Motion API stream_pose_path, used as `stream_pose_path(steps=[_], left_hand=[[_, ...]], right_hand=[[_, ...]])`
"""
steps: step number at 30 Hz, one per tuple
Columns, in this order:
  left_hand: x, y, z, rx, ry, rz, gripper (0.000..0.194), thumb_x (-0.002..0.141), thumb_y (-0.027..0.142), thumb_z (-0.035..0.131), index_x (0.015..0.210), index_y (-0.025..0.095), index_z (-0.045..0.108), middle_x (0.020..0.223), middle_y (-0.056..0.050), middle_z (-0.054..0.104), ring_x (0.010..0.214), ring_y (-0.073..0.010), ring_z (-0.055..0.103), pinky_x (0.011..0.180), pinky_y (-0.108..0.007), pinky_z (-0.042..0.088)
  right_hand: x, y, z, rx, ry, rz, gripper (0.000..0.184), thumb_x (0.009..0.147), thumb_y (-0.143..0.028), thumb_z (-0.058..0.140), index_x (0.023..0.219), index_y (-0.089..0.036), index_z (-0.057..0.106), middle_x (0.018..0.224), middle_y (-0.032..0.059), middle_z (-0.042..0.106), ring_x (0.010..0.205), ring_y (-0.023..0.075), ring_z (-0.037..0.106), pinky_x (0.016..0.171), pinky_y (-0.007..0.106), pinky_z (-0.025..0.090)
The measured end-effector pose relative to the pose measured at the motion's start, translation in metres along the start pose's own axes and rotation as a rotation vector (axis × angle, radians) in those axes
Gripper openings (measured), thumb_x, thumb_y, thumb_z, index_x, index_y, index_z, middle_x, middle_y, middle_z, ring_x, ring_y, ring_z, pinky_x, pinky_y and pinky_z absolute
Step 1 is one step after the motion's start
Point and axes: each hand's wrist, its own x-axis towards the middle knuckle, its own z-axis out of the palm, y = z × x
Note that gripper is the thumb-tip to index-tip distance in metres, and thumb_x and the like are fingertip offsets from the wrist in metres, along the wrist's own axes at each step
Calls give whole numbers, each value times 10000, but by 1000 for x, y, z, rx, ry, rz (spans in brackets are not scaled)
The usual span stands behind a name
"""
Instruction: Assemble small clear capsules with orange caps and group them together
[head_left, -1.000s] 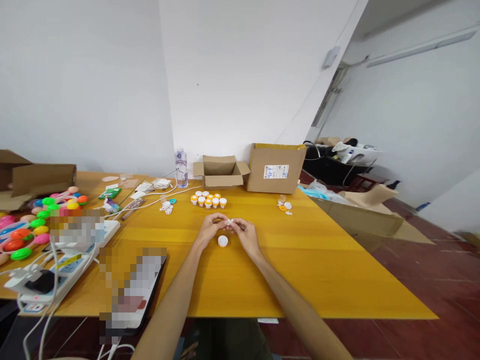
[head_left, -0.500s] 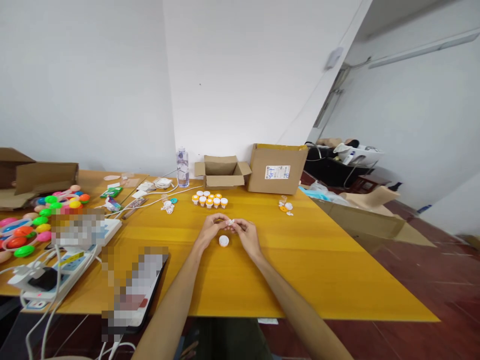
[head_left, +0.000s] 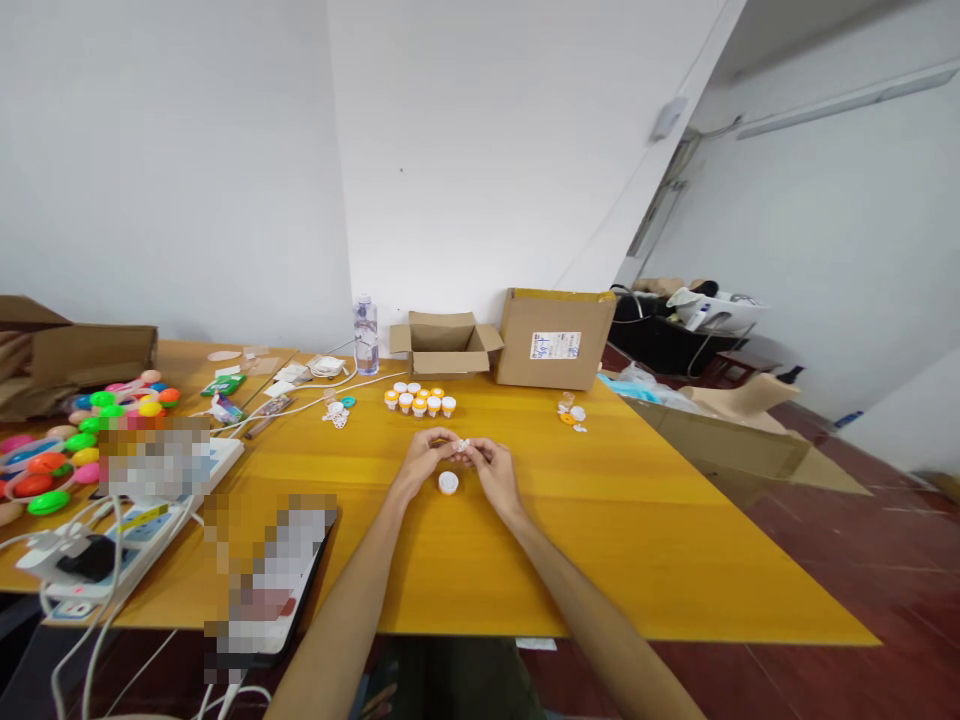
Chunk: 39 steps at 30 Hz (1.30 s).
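Observation:
Between the fingertips of both hands is a small white plastic piece (head_left: 463, 445), too small to tell its kind. My left hand (head_left: 427, 462) pinches it from the left, and my right hand (head_left: 493, 472) pinches it from the right. Just below the hands, a round white-and-orange cap-like part (head_left: 448, 483) sits on the yellow table (head_left: 600, 540). Beyond the hands stands a cluster of several small containers (head_left: 420, 401) with white and orange tops. Loose white and orange parts (head_left: 571, 415) lie to the right, and white and teal parts (head_left: 339, 411) to the left.
An open carton (head_left: 446, 345) and a taped cardboard box (head_left: 555, 338) stand at the back beside a water bottle (head_left: 366, 335). Left are a power strip (head_left: 217, 462) with cables, colourful plastic balls (head_left: 90, 440) and a tablet-like device (head_left: 289, 570) at the front edge.
Almost nothing differs. Both hands stay in place with the small white piece, which seems slightly turned between the fingertips.

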Motion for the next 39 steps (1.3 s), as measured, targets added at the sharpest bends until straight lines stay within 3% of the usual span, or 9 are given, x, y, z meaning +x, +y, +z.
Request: stream_pose_path(steps=[15, 26, 33, 39], left_hand=[[-1, 0, 2, 5, -7, 2, 325, 502, 344, 876, 696, 176, 677, 682, -4, 678, 664, -152, 634, 705, -290, 514], [0, -1, 1, 30, 13, 20, 273, 526, 313, 856, 664, 172, 667, 657, -3, 672, 648, -150, 627, 696, -292, 515], [2, -3, 0, 43, 35, 53, 330, 500, 335, 875, 650, 176, 628, 662, 7, 656, 700, -164, 640, 707, -296, 519], [4, -6, 0, 82, -35, 81, 330, 505, 331, 871, 649, 176, 618, 683, 8, 656, 698, -147, 626, 726, -284, 503]], right_hand=[[0, -4, 0, -13, 1, -28, 249, 767, -456, 630, 688, -223, 662, 661, 39, 715, 612, 198, 651, 605, 318, 549], [-1, -5, 1, -9, 8, -13, 283, 765, -498, 628, 717, -221, 665, 660, 40, 713, 611, 202, 656, 604, 324, 556], [-2, -4, 2, 70, 3, 19, 334, 774, -545, 644, 821, -216, 674, 775, 49, 735, 717, 205, 685, 614, 307, 566], [-2, -5, 1, 81, -12, 47, 335, 747, -545, 676, 809, -215, 667, 753, 40, 722, 710, 199, 680, 593, 289, 559]])
